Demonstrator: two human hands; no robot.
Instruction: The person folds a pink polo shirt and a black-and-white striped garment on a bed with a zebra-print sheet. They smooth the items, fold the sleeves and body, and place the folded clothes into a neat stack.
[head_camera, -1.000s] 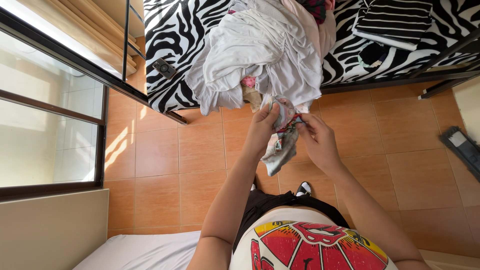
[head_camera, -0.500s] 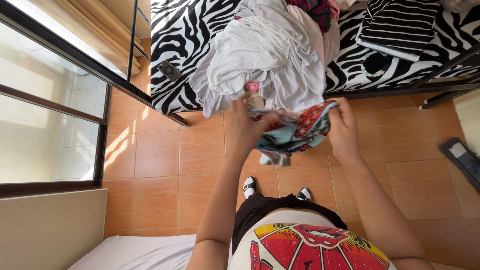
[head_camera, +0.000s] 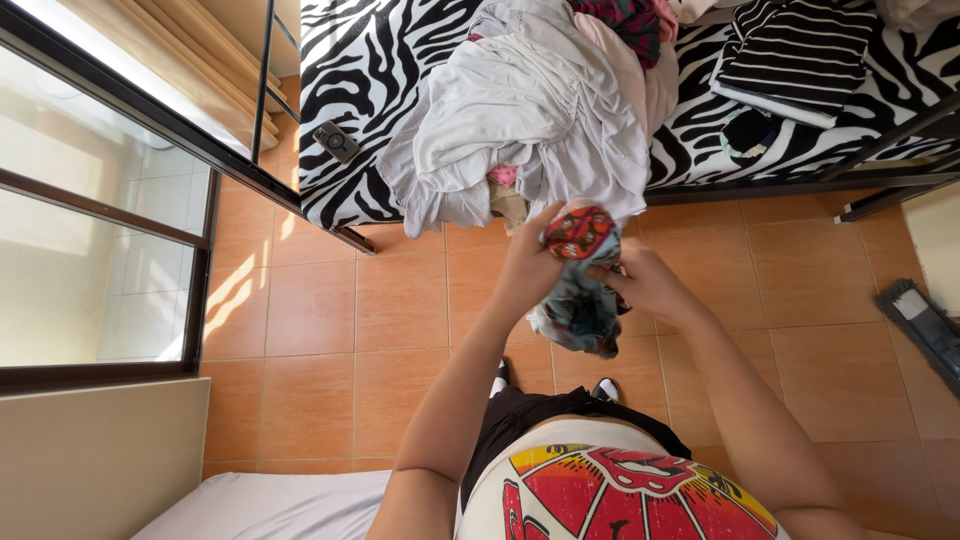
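Both hands met mid-frame over the floor, bunching a small multicoloured garment (head_camera: 580, 285), red-patterned at top, blue-grey lower part hanging down. Left hand (head_camera: 528, 262) had its grip clamped on the cloth's upper left edge; right hand (head_camera: 645, 287) had its grip closed on the right side, fingers tucked into the fabric. The garment was held in the air, just below the bed edge, touching neither bed nor floor.

Step judged: mid-fold or rolling of the small piece, roughly halfway, since the lower part hung loose. Next move would likely call for gathering that hanging part while keeping both pinches tight.

Room: at 12 o'clock the zebra-print bed (head_camera: 370, 120) carried a white laundry heap (head_camera: 520, 110) spilling over its edge, close to the hands. A phone (head_camera: 338, 141) lay on the bed at 10 o'clock, a folded striped garment (head_camera: 795, 55) at 1 o'clock. Orange tile floor (head_camera: 330, 320) lay at 9 and 3 o'clock. Window frame (head_camera: 195, 300) stood well apart at 9 o'clock; dark flat object (head_camera: 925, 320) at 3 o'clock.
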